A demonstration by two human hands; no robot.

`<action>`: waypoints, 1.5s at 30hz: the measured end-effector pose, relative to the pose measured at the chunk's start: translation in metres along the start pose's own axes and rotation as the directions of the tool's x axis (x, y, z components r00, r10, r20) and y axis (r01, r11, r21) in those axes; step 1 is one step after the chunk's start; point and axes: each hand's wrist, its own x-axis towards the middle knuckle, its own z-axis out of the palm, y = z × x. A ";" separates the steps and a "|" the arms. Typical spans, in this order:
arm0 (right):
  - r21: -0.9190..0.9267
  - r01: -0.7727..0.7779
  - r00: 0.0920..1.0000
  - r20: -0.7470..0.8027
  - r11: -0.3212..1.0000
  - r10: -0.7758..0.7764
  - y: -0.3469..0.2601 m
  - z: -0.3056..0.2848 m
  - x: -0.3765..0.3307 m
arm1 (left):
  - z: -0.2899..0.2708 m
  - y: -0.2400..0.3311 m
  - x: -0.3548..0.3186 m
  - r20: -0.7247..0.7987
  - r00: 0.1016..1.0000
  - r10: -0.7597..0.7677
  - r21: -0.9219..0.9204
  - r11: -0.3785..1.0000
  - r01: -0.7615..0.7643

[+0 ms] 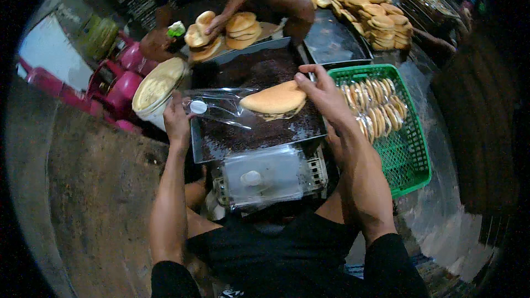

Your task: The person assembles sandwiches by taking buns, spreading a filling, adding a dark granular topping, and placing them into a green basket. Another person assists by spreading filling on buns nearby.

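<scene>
My left hand (176, 118) pinches the closed end of a clear plastic bag (223, 111) that has a round white label on it. In my right hand (326, 94) is a folded flat bread (276, 98), gripped at its right end between thumb and fingers. The bread's left tip lies at the mouth of the bag, and dark filling shows along its lower edge. Both are over a metal tray (195, 146) holding dark brown crumbs or sprinkles. Close to my lap, a stack of clear bags (270, 174) with a white round label rests on a small pale basket (318, 171).
To the right, a green plastic basket (422, 149) holds rows of bagged breads (381, 107). Piled breads (375, 14) lie beyond a dark tray (337, 41). Another person's hand (218, 26) touches breads opposite. Left are a pale paste tub (179, 70) and pink gas cylinders (126, 87).
</scene>
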 end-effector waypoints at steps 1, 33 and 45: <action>0.037 0.020 1.000 -0.012 0.999 -0.019 0.006 -0.004 0.002 | 0.018 0.026 -0.014 0.012 0.999 -0.042 -0.045 0.998 0.042; 0.256 0.032 0.999 -0.031 0.966 -0.025 0.023 0.027 0.011 | -0.033 -0.002 -0.039 0.273 0.947 -0.168 0.002 0.985 0.174; 0.087 0.245 0.969 0.020 0.966 -0.247 -0.027 0.087 -0.025 | 0.049 -0.006 -0.080 0.282 0.936 -0.210 -0.747 0.565 0.351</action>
